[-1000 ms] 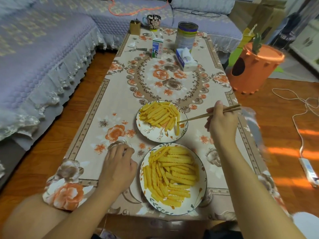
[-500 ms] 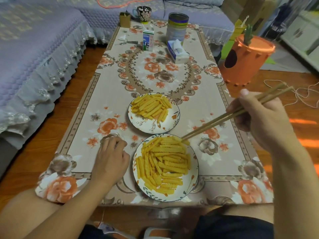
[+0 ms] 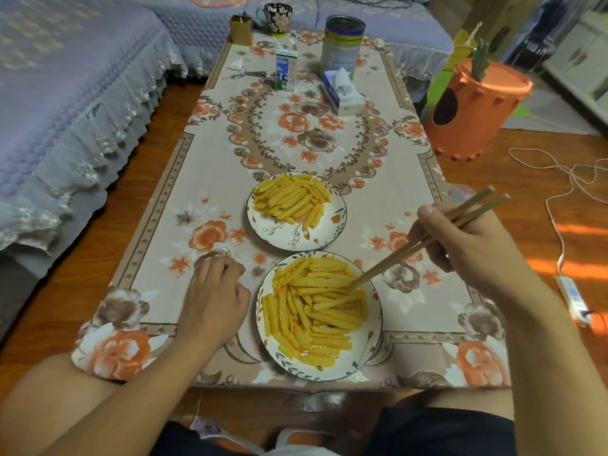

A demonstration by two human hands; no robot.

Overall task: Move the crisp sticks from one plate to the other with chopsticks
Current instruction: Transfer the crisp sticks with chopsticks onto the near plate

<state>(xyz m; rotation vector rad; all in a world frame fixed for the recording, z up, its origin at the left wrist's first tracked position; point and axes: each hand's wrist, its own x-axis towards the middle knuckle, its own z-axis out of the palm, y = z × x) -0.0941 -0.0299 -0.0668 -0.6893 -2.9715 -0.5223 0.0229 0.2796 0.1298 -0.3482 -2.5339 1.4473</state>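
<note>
Holding chopsticks: the right hand (image 3: pixel 473 245) grips the pair of chopsticks (image 3: pixel 424 241), fingers curled round the shafts, thumb on top; the tips reach down into the near pile.
Left hand: the left hand (image 3: pixel 214 297) rests on the tablecloth (image 3: pixel 210 179) just left of the near plate, fingers loosely curled under, holding nothing.
Near plate: the near plate (image 3: pixel 365 357), white with a leaf pattern, sits at the table's front edge and carries a large heap of crisp sticks (image 3: pixel 316 311); the chopstick tips touch the heap at its upper right.
Far plate: the far plate (image 3: pixel 329 232) lies just beyond the near one, the rims almost touching; a smaller pile of sticks (image 3: pixel 289 199) covers its upper left half.
Mid table: a tissue pack (image 3: pixel 343 93) and a milk carton (image 3: pixel 285 74) with a straw stand past the floral medallion.
Far end: a tall tin (image 3: pixel 342 47), a patterned mug (image 3: pixel 278 16) and a small brown box (image 3: pixel 241 29) stand near the far edge.
Surroundings: a lilac-covered sofa (image 3: pixel 65 77) runs along the left; an orange bin (image 3: pixel 473 110) stands on the wooden floor to the right, with a white cable (image 3: pixel 559 179) nearby.
</note>
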